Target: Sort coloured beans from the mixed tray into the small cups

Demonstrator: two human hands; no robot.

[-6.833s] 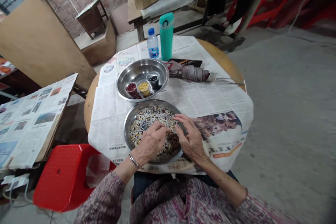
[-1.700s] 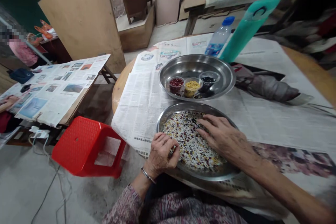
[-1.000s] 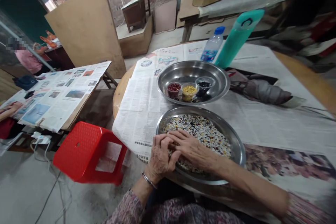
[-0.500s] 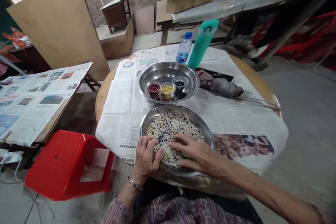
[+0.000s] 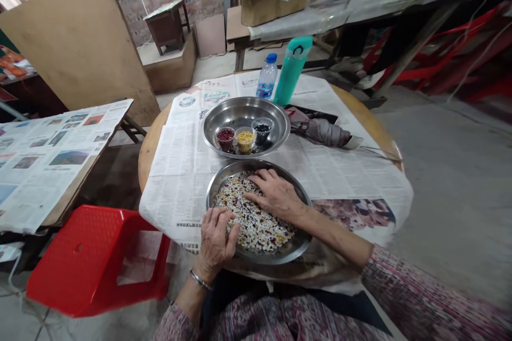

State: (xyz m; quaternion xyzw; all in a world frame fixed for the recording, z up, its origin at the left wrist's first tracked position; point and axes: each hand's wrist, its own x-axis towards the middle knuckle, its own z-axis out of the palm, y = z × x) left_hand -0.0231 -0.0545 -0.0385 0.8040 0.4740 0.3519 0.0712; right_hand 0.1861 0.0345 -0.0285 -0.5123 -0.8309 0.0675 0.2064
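In front of me a metal basin (image 5: pixel 211 192) holds a mix of white grains with dark, red and yellow beans (image 5: pixel 256 221). My left hand (image 5: pixel 218 237) rests at its left rim, fingers bent loosely over the edge and thumb held apart. Farther in, my right hand (image 5: pixel 276 192) lies over the mix near the far side, its fingers spread among the grains. Beyond stands a second metal basin (image 5: pixel 228 109) with three clear cups in it: one of red beans (image 5: pixel 226 139), one of yellow beans (image 5: pixel 245 141), one of black beans (image 5: pixel 263 133).
Newspaper (image 5: pixel 172 170) covers the round table. A water bottle (image 5: pixel 266 77), a teal bottle (image 5: pixel 293 72) and a folded umbrella (image 5: pixel 326 130) stand or lie behind and right of the far basin. A red stool (image 5: pixel 80 256) is at my left, beside another newspaper-covered table (image 5: pixel 72 154).
My right hand has moved from the near part of the basin to its far side, across the mix. My left hand stays at the left rim. The whole view has shifted slightly.
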